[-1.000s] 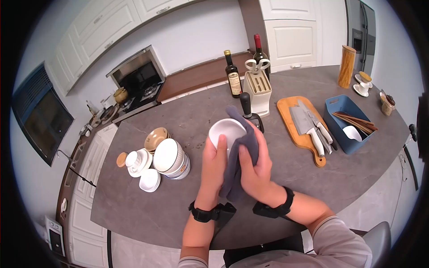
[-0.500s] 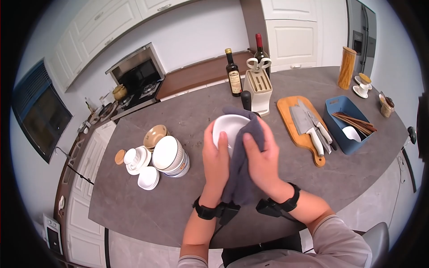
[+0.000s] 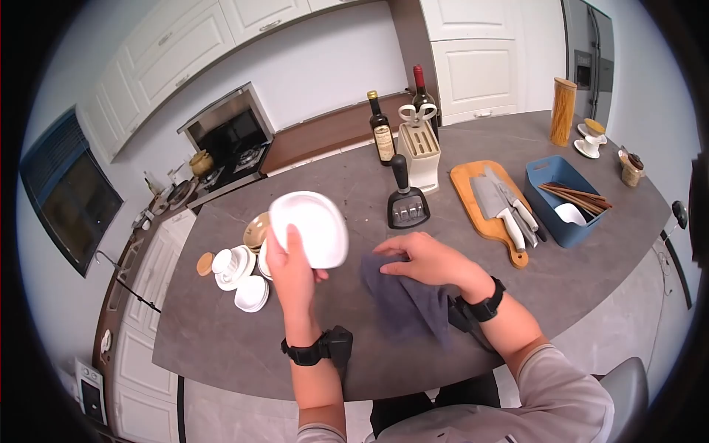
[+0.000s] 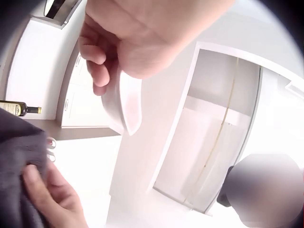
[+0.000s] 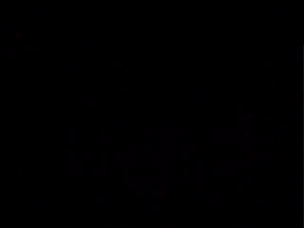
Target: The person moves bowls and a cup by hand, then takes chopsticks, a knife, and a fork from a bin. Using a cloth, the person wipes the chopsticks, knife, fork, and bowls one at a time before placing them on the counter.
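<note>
My left hand (image 3: 290, 269) grips a white bowl (image 3: 319, 232) by its side, thumb over the rim, above the counter and with its inside facing up at the head camera. Seen nearly edge-on in the left wrist view, the bowl (image 4: 130, 102) extends from under the curled fingers. My right hand (image 3: 430, 260) pinches a dark grey cloth (image 3: 410, 303), which hangs blurred below it toward the counter's near side. In the left wrist view the thumb lies on the cloth (image 4: 19, 147). The right wrist view is black.
Left of the hands stand stacked small white dishes (image 3: 252, 294), a white cup (image 3: 224, 261) on saucers and a tan bowl (image 3: 255, 230). Beyond are a black-handled tool (image 3: 408, 210), a knife block (image 3: 419, 159) and bottles. A cutting board (image 3: 467, 184) with knives and a blue bin (image 3: 569, 236) lie right.
The hands have parted. My left hand has carried the bowl left, toward the stacked dishes; my right hand has drawn the cloth off it and lowered it.
</note>
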The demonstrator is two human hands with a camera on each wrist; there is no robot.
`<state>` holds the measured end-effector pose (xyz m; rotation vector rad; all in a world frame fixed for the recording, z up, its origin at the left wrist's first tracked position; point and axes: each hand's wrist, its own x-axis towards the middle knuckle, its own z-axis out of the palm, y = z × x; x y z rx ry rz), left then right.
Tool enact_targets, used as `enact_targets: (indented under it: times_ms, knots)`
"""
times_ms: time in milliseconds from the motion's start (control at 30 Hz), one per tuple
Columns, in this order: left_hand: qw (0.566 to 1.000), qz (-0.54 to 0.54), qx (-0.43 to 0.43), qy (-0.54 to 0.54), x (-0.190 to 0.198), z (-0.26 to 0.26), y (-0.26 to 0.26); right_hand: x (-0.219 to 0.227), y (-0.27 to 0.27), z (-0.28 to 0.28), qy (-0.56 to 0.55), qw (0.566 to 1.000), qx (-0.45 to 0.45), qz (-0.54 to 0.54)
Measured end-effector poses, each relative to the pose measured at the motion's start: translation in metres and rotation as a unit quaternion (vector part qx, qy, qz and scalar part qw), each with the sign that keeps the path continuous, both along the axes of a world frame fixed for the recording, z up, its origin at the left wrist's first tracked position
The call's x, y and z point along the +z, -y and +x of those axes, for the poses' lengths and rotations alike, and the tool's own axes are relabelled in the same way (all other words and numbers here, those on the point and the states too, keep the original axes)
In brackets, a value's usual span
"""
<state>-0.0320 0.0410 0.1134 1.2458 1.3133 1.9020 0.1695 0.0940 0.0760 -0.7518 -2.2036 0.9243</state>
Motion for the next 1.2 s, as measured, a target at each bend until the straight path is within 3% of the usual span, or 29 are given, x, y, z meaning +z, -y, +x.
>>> enact_targets:
  times_ms: [33,100,133,167,233,267,333,400,433,467,533,567,667,800,900,967,1200]
  knots:
    - [0.996,-0.064,-0.025,-0.055,0.001,0.003,0.005,-0.007,-0.005,-0.001,0.003,1.000,-0.002,-0.001]
    - [0.974,-0.110,-0.067,-0.186,-0.011,0.009,0.005,-0.010,-0.010,-0.001,-0.073,0.990,-0.113,-0.051]
    - [0.956,-0.131,-0.081,-0.249,-0.018,0.013,0.004,-0.006,-0.009,-0.001,-0.215,0.950,-0.100,-0.202]
    - [0.956,-0.130,-0.088,-0.248,-0.025,0.020,0.003,0.000,-0.005,0.003,-0.277,0.932,-0.072,-0.223]
    - [0.948,-0.169,-0.135,-0.232,-0.038,0.037,-0.001,0.000,-0.006,0.016,-0.144,0.982,-0.081,-0.089]
    - [0.943,-0.178,-0.170,-0.222,-0.043,0.040,-0.003,-0.003,-0.007,0.024,-0.144,0.981,-0.088,-0.090]
    - [0.933,-0.195,-0.220,-0.210,-0.043,0.051,0.004,-0.015,-0.013,0.043,-0.032,0.986,-0.151,0.060]
    - [0.907,-0.223,-0.293,-0.206,-0.040,0.054,0.015,-0.028,-0.032,0.080,-0.034,0.978,-0.184,0.094]
    - [0.905,-0.224,-0.299,-0.205,-0.040,0.049,0.024,-0.018,-0.035,0.106,-0.013,0.972,-0.226,0.058]
    - [0.897,-0.220,-0.301,-0.239,-0.041,0.042,0.034,-0.003,-0.035,0.133,-0.006,0.958,-0.269,0.098]
    - [0.878,-0.247,-0.305,-0.273,-0.040,0.025,0.056,0.013,-0.050,0.197,0.071,0.904,-0.389,0.164]
    - [0.868,-0.277,-0.308,-0.275,-0.040,0.015,0.067,0.017,-0.057,0.229,0.048,0.886,-0.429,0.171]
    - [0.872,-0.348,-0.246,-0.243,-0.062,-0.018,0.098,0.016,-0.066,0.322,0.085,0.867,-0.451,0.193]
    - [0.890,-0.384,-0.181,-0.164,-0.093,-0.059,0.136,-0.007,-0.062,0.377,0.178,0.849,-0.475,0.151]
    - [0.898,-0.390,-0.127,-0.159,-0.104,-0.078,0.159,-0.024,-0.061,0.381,0.233,0.850,-0.461,0.101]
    - [0.899,-0.406,-0.097,-0.134,-0.101,-0.080,0.170,-0.025,-0.058,0.370,0.265,0.856,-0.444,0.000]
    - [0.894,-0.410,-0.077,-0.161,-0.087,-0.086,0.185,-0.069,-0.087,0.397,0.300,0.866,-0.386,0.110]
